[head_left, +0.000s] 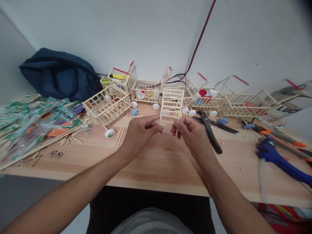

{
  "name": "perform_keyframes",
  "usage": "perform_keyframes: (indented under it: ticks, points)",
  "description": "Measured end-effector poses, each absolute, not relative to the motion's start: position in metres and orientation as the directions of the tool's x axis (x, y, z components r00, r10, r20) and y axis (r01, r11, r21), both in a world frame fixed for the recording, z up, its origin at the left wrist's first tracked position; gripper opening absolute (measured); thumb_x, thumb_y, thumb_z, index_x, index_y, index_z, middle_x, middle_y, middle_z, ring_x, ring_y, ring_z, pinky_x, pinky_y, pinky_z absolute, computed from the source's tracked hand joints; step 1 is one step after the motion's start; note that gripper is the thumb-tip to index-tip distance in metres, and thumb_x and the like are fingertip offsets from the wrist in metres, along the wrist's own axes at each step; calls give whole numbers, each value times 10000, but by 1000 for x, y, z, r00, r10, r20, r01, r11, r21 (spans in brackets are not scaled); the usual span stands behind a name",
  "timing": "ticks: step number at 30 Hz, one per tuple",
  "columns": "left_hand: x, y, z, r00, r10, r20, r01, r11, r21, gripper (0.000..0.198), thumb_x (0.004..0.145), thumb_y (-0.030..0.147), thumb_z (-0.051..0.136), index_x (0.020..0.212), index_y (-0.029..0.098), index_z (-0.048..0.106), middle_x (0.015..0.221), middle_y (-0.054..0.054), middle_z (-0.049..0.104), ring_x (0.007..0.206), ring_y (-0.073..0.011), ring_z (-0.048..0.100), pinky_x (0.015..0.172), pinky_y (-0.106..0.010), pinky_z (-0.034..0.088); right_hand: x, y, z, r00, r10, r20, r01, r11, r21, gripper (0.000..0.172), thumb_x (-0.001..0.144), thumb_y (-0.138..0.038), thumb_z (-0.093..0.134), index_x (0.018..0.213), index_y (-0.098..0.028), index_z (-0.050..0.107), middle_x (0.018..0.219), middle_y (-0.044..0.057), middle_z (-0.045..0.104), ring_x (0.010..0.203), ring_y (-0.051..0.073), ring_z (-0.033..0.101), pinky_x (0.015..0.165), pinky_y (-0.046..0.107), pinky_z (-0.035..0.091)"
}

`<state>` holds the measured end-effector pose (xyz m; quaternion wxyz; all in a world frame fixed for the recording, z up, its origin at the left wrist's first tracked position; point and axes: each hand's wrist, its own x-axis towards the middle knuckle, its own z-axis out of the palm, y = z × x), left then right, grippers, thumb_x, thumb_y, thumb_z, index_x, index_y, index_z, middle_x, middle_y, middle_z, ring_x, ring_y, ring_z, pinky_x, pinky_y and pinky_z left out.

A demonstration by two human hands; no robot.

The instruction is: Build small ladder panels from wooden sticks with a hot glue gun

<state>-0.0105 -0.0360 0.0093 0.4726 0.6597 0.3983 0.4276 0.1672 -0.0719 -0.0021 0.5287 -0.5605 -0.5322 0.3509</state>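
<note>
A small ladder-like frame of thin wooden sticks (171, 104) stands upright before me, with several crossbars between two side sticks. My right hand (191, 131) pinches its lower right leg between thumb and fingers. At the lower left leg, the thumb and fingers of my left hand (142, 131) close around the stick, the index finger stretched along it. Behind are small stick-built carts with red handles and bottle-cap wheels: one cart (109, 105) to the left, another (147, 92) in the middle, and a further cart (209, 97) on the right holding caps.
Black pliers (210, 133) lie right of my right hand. A blue glue gun (280, 159) and orange-handled tools (280, 136) are farther right. On the left sit loose sticks (123, 130), green-printed wrappers (36, 120) and a dark blue bag (64, 76). A cable (201, 37) runs up the wall.
</note>
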Motion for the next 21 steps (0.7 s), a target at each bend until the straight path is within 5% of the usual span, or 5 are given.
perform_keyframes:
  ticks: [21]
  points:
    - [-8,-45,18,337,902,271,379,-394,838,312,803,226,658,1104,203,739,698,20,716,661,-139,613,685,-275,421,165,-74,0,220,953,210,351,124,-928,294,872,-402,582,667,-197,535,592,-11,612,504,98,499,516,245,375]
